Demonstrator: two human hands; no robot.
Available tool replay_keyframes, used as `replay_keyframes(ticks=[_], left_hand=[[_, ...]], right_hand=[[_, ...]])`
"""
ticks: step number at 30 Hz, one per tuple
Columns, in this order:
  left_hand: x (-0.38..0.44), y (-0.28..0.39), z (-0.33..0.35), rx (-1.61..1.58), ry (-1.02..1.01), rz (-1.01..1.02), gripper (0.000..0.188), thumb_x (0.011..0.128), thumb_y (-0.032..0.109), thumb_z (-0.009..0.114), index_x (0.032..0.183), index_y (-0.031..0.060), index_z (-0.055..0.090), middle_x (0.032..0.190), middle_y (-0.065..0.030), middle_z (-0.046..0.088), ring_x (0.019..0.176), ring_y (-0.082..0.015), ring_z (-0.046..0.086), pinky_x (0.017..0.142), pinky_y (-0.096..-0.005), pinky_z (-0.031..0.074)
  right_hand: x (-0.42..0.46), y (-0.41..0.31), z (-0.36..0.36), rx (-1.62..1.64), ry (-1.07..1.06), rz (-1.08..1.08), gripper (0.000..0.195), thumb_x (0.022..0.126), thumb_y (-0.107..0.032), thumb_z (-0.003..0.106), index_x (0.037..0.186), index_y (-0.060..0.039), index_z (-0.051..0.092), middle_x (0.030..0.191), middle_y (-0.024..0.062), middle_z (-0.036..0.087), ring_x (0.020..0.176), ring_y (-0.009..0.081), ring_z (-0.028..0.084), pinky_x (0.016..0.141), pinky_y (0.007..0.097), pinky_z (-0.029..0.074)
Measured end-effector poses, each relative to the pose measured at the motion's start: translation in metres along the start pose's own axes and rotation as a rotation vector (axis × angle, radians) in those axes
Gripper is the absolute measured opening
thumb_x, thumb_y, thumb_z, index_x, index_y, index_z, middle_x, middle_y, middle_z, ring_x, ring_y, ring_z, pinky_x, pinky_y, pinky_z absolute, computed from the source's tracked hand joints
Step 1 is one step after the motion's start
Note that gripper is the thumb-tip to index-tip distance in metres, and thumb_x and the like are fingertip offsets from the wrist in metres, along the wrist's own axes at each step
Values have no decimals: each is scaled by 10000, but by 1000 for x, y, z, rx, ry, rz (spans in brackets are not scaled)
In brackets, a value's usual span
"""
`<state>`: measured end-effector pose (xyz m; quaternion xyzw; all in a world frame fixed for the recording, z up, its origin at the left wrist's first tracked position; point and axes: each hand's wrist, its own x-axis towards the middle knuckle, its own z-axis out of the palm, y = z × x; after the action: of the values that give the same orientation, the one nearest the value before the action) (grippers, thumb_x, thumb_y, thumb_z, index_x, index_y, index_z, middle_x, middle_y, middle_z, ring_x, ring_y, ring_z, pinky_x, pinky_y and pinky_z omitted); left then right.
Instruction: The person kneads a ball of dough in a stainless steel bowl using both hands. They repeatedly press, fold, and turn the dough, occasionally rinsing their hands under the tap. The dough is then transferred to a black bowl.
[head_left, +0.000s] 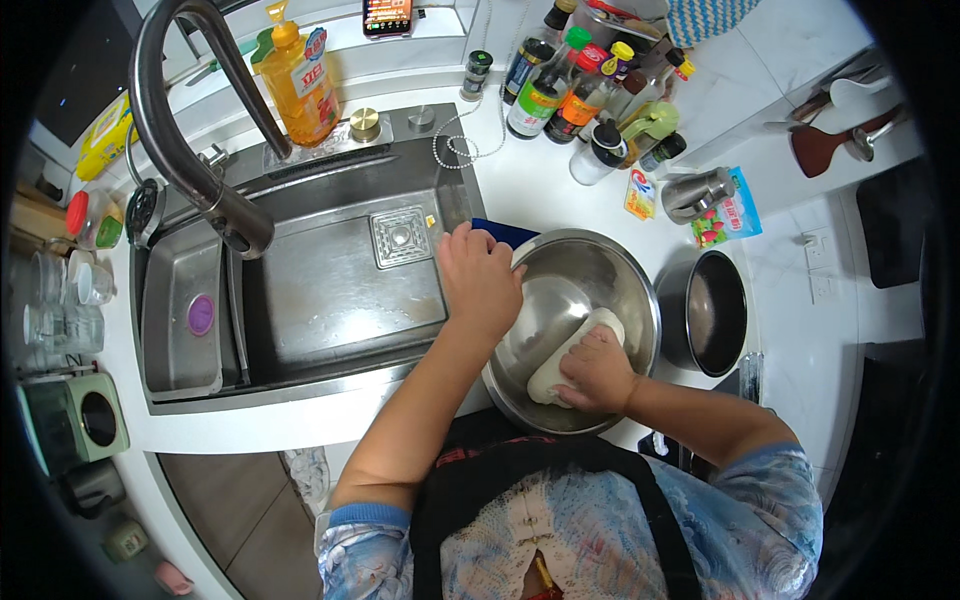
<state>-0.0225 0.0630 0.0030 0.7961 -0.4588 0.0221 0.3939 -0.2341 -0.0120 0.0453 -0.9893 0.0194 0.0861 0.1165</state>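
A large stainless steel mixing bowl (551, 262) stands on the counter just in front of my body. My left hand (480, 277) holds its left rim, with the thumb at the inner side and the fingers bent over the edge. Inside the bowl lies a long, thick roll of pale dough (551, 375), slanting from lower left to upper right. My right hand (600, 371) grips the dough from above, the fingers curled over its middle and the thumb near the lower end. Part of the dough is hidden under this hand. A dark blue flat item (502, 231) shows beyond the bowl's rim.
Left of the bowl is a steel sink (337, 300) with an arched faucet (244, 217). A dark pot (701, 315) stands close at the right. Sauce bottles (540, 97), a shaker jar (596, 157) and a steel cup (697, 196) are behind. A soap bottle (304, 90) stands behind the sink.
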Motion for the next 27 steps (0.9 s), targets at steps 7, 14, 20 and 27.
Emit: replay_keyframes(ticks=[7,14,20,27], left_hand=[[-2,1,-2,-4,4,-15,226,683,177,756,787,25,625,996,-133,525,1137,-382,442,1011,-524,290],[1,-5,3,85,12,27,231,683,209,761,795,40,650,981,-109,535,1127,-335,445,1013,-510,284],[3,-2,2,53,-7,-2,217,701,201,756,799,33,659,1007,-114,541,1161,-345,433,1032,-519,262],[-6,0,0,35,-19,-49,215,697,194,758,799,35,657,1010,-119,540,1178,-354,428,1045,-529,250]], right_hand=[[89,18,55,-78,434,76,289,729,-330,656,910,-106,646,860,79,575,873,281,556,855,442,414],[55,27,33,220,126,-96,159,769,-232,593,808,-80,620,814,86,594,803,268,573,790,415,411],[-22,15,3,46,56,14,166,700,-244,640,738,-105,560,749,83,566,740,248,541,725,408,375],[83,18,63,-98,245,-55,184,761,-266,632,857,-111,615,804,69,623,775,251,593,803,419,412]])
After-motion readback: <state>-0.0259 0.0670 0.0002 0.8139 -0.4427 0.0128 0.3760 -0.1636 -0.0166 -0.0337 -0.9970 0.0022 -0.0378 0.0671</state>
